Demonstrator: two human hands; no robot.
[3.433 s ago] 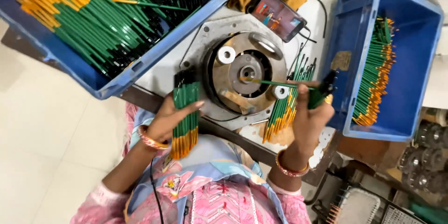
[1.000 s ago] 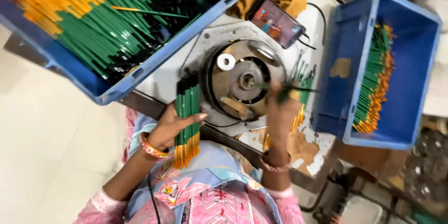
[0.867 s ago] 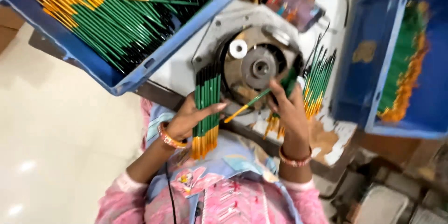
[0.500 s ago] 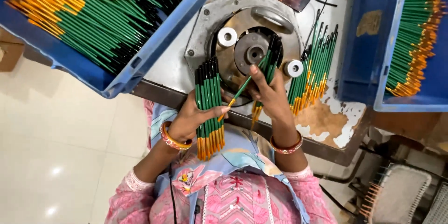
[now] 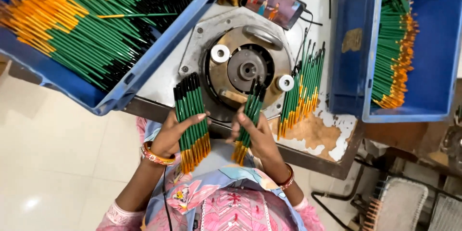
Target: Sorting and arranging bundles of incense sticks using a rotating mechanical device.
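Left hand (image 5: 169,134) grips a flat fan of green pencils (image 5: 191,120); right hand (image 5: 257,132) holds a smaller bunch (image 5: 248,122) at six o'clock of the round machine (image 5: 245,69). Left bin (image 5: 159,52) remains heaped, right bin (image 5: 356,67) partly filled.

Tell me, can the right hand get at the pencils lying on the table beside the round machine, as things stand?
Probably not freely: the right hand already grips a small bunch. The loose pencils lie close to its right, with nothing between, so the way is open once the hand is emptied.
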